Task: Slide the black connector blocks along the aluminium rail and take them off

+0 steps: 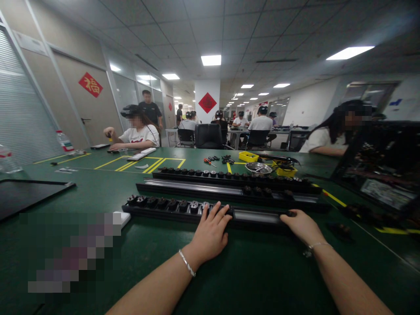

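Observation:
In front of me lies a long black rail [257, 216] with a row of small black round-topped modules [172, 204] in its left part. My left hand [211, 232] rests on the modules near the middle, its fingers stretched out and partly covering them. At the rail's right end, my right hand [305, 227] is closed, fingertips pinched around a small black module [291, 213]. Much of that piece is hidden by the fingers. Behind, a second rail [197, 188] carries a few modules toward its right, and a third rail [157, 175] holds a long row.
Beyond the rails are a metal dish [258, 168], yellow bins [248, 156], a screwdriver [210, 162] and loose black parts [227, 159]. A black tray [33, 192] lies left. Large dark equipment [387, 170] stands right. Other people work across the green table [98, 192].

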Tool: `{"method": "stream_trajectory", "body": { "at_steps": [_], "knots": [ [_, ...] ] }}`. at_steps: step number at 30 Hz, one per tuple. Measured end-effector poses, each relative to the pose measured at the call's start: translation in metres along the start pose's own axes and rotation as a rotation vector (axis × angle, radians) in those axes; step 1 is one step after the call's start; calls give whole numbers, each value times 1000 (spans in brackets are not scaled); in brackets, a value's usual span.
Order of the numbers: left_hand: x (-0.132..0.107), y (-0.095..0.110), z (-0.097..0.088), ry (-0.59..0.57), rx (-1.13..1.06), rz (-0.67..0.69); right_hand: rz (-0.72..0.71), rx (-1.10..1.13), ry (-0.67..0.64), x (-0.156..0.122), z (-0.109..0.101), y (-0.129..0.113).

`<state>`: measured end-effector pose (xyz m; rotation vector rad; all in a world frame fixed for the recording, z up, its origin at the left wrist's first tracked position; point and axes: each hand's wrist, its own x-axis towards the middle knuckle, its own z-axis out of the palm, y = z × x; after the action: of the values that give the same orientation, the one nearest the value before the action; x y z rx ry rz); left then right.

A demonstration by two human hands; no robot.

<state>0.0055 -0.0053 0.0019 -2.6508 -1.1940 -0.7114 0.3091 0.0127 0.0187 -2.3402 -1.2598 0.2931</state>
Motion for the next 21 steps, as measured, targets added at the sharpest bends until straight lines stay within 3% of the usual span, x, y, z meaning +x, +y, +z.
{"method": "stream_trajectory", "body": {
  "at_steps": [21],
  "knots": [
    [0, 0, 0, -4, -10, -2, 1, 59, -33, 5, -3, 6]
  ]
}}
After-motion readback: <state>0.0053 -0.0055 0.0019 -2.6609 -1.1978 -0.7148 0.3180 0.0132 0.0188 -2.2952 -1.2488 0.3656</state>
